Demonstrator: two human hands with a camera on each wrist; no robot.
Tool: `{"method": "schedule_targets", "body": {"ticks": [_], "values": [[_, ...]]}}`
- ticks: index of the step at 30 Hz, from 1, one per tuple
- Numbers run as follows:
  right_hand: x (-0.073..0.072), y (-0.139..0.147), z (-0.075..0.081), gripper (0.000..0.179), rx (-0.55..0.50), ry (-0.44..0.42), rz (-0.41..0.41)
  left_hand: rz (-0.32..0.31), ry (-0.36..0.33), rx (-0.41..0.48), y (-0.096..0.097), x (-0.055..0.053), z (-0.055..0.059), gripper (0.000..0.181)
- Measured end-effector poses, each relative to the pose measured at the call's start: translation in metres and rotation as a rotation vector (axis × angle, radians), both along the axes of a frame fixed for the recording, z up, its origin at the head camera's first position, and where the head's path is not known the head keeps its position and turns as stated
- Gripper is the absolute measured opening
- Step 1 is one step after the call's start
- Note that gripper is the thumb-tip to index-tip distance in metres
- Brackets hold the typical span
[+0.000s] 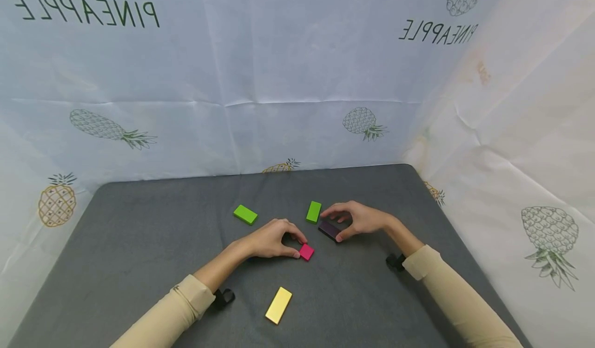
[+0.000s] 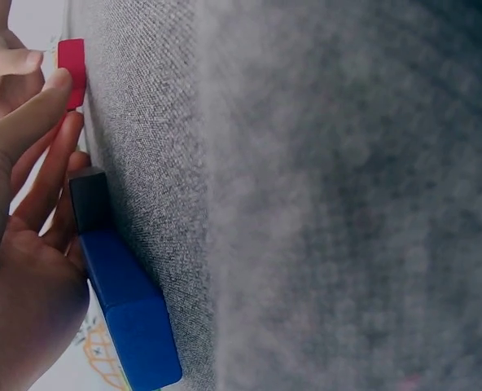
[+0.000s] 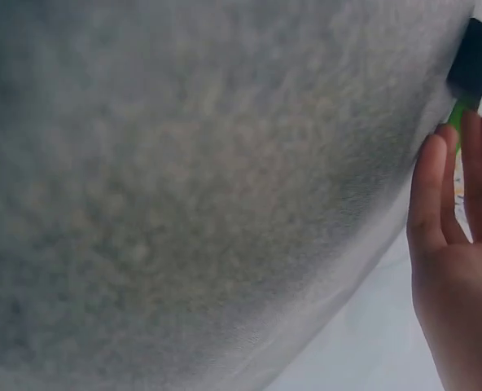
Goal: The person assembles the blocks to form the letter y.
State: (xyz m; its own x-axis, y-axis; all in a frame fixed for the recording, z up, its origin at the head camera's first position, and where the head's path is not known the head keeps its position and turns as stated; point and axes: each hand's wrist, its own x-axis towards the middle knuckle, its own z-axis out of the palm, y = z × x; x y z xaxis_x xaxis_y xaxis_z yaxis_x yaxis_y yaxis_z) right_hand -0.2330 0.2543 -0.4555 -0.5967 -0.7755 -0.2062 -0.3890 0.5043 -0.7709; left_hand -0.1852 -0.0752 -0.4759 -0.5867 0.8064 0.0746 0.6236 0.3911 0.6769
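Observation:
In the head view my left hand [image 1: 273,238] holds a small red block [image 1: 307,252] between thumb and fingertips, low over the grey cloth. The left wrist view shows the red block [image 2: 72,73] at the thumb tip. Nearer that camera, a blue-faced block [image 2: 135,309] and a dark block [image 2: 90,199] stand beside the palm. My right hand [image 1: 360,219] is spread around a dark purple block [image 1: 329,231], its thumb at the block's near end. From the right wrist, the right hand's fingers [image 3: 475,187] look fairly straight, below a dark block [image 3: 475,61].
One green block [image 1: 313,211] lies just beyond the dark purple one. Another green block [image 1: 245,214] is behind the left hand. A yellow block [image 1: 279,305] lies closer to the front. White pineapple-print cloth [image 1: 288,69] hangs behind the grey table [image 1: 153,244] and on its right.

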Motion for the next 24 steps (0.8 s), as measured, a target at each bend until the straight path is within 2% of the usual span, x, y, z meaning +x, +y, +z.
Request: {"method": "schedule_targets", "body": {"ticks": [6, 12, 19, 24], "values": [[-0.0078, -0.0016, -0.0026, 0.07, 0.047, -0.019, 0.061, -0.001, 0.011, 0.007, -0.0001, 0.001, 0.0001, 0.031], [-0.0096, -0.0012, -0.0016, 0.071, 0.056, -0.032, 0.078, 0.006, -0.003, -0.003, -0.0008, 0.0007, -0.0004, 0.031], [-0.0089, -0.0008, -0.0028, 0.066, 0.044, -0.001, 0.053, 0.003, -0.001, -0.006, -0.0001, 0.0013, 0.0003, 0.03], [-0.0057, -0.0004, -0.003, 0.064, 0.029, 0.039, 0.002, -0.004, 0.002, -0.004, 0.0006, 0.0017, 0.0005, 0.03]]}}
